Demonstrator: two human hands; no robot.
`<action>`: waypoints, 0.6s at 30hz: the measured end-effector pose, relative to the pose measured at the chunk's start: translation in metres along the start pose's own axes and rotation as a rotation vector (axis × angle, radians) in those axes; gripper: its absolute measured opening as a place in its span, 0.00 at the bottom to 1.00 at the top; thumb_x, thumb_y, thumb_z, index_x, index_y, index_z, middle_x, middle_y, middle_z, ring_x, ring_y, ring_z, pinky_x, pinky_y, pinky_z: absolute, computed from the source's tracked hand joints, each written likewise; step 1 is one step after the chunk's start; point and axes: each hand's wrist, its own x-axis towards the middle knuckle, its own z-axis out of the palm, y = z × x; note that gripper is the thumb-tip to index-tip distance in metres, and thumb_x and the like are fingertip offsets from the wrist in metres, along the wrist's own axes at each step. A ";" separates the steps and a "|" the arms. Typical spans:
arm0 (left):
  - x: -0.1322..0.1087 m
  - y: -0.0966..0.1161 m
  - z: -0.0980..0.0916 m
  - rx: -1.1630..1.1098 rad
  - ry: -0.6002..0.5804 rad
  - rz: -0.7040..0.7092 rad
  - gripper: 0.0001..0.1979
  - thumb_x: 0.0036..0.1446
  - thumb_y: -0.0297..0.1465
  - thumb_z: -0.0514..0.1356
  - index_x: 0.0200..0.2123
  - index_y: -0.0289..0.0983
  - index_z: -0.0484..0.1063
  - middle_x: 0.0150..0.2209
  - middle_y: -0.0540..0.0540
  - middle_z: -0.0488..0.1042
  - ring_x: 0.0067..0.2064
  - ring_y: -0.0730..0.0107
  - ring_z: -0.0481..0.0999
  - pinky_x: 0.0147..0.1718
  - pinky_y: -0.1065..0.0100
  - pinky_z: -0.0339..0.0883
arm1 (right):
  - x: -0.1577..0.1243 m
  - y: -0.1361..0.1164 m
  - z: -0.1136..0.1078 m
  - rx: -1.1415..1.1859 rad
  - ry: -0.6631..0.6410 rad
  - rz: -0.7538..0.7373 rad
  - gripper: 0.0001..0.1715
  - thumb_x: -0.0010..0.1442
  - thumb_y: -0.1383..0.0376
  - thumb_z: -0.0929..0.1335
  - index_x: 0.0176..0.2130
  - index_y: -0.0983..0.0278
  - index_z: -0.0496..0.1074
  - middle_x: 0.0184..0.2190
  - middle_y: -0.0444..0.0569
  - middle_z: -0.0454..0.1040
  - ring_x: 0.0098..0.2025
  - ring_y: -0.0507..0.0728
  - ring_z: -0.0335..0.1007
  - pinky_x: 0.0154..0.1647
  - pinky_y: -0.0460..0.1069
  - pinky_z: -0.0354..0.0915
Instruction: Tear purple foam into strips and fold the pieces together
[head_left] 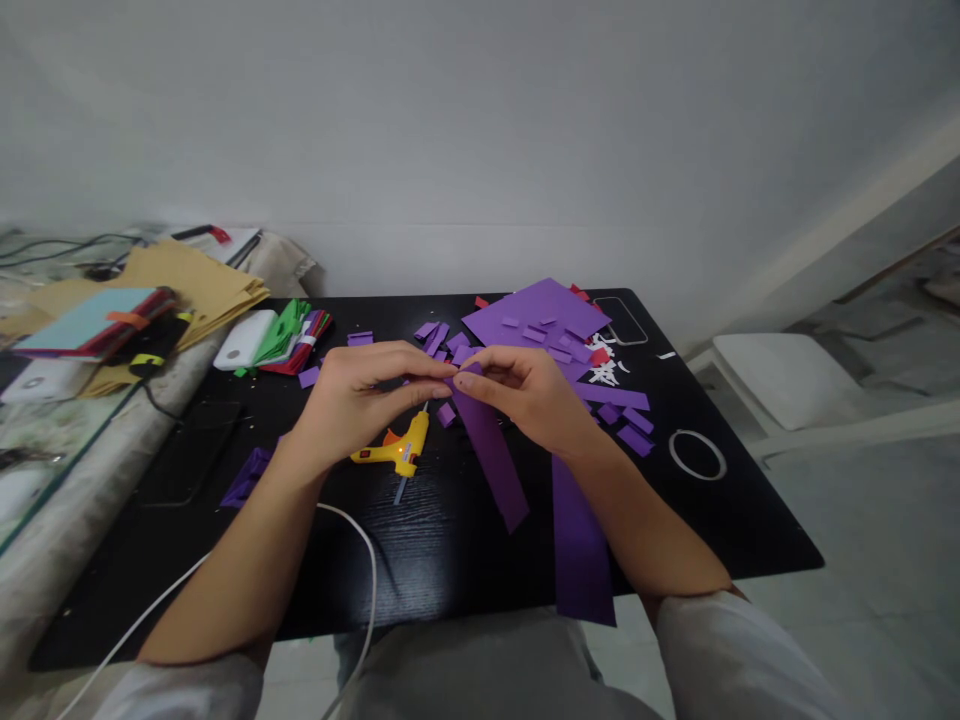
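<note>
Between my hands a long purple paper strip hangs down toward me, its upper end pinched in fingers and thumbs. My left hand is closed at the tip of the strip, thumb under the forefinger. My right hand grips the same end from the other side. Just below my left hand lies a yellow glue gun on the black table. Another wide purple paper strip lies under my right forearm and runs past the table's front edge. Small folded purple paper pieces lie behind my hands.
A purple sheet carries several small pieces at the back, beside white scraps. A clear ring lies at right. Green and red paper bundles sit back left. A white cable crosses the front of the black table.
</note>
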 end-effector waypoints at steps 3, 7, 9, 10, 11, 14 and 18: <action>0.000 -0.003 0.000 -0.002 0.004 0.051 0.06 0.61 0.31 0.71 0.43 0.42 0.86 0.37 0.47 0.87 0.37 0.70 0.85 0.38 0.72 0.77 | 0.000 0.000 0.000 0.000 -0.002 0.001 0.19 0.56 0.52 0.79 0.38 0.63 0.81 0.34 0.46 0.81 0.34 0.52 0.74 0.36 0.48 0.70; 0.000 -0.003 0.000 0.017 -0.008 0.064 0.06 0.62 0.31 0.71 0.43 0.42 0.86 0.37 0.48 0.87 0.36 0.70 0.85 0.37 0.72 0.78 | 0.000 0.000 -0.001 -0.003 -0.017 0.000 0.17 0.57 0.53 0.79 0.37 0.63 0.81 0.32 0.45 0.81 0.32 0.51 0.74 0.34 0.47 0.69; 0.000 -0.003 0.000 0.023 -0.009 0.067 0.06 0.62 0.31 0.71 0.43 0.42 0.86 0.37 0.48 0.87 0.37 0.70 0.86 0.38 0.72 0.78 | 0.000 -0.001 -0.001 0.001 -0.024 -0.003 0.17 0.57 0.53 0.79 0.38 0.63 0.81 0.33 0.45 0.81 0.32 0.51 0.74 0.34 0.47 0.69; 0.000 -0.003 0.000 0.023 -0.008 0.067 0.06 0.62 0.31 0.71 0.43 0.42 0.86 0.37 0.48 0.87 0.37 0.70 0.86 0.38 0.72 0.78 | 0.000 -0.001 -0.001 0.003 -0.026 -0.003 0.17 0.57 0.53 0.79 0.38 0.63 0.81 0.33 0.45 0.81 0.33 0.51 0.74 0.35 0.47 0.69; 0.000 -0.003 0.000 0.021 -0.007 0.066 0.06 0.62 0.30 0.71 0.43 0.42 0.86 0.37 0.48 0.87 0.37 0.70 0.85 0.38 0.72 0.78 | 0.000 -0.001 -0.001 0.004 -0.025 -0.003 0.17 0.57 0.53 0.79 0.38 0.63 0.81 0.33 0.45 0.81 0.33 0.52 0.74 0.35 0.47 0.70; -0.001 -0.002 0.001 0.013 -0.003 0.065 0.06 0.62 0.30 0.71 0.43 0.43 0.86 0.37 0.48 0.87 0.36 0.70 0.85 0.38 0.72 0.77 | 0.000 0.000 -0.001 -0.003 -0.016 0.000 0.18 0.57 0.52 0.79 0.38 0.63 0.81 0.34 0.46 0.81 0.34 0.52 0.75 0.36 0.48 0.70; -0.001 -0.002 0.001 0.026 -0.003 0.062 0.07 0.62 0.30 0.71 0.44 0.42 0.86 0.38 0.48 0.87 0.37 0.70 0.86 0.39 0.72 0.77 | 0.000 0.001 0.000 -0.016 -0.004 -0.003 0.19 0.57 0.51 0.79 0.38 0.63 0.81 0.33 0.46 0.81 0.34 0.53 0.75 0.36 0.48 0.70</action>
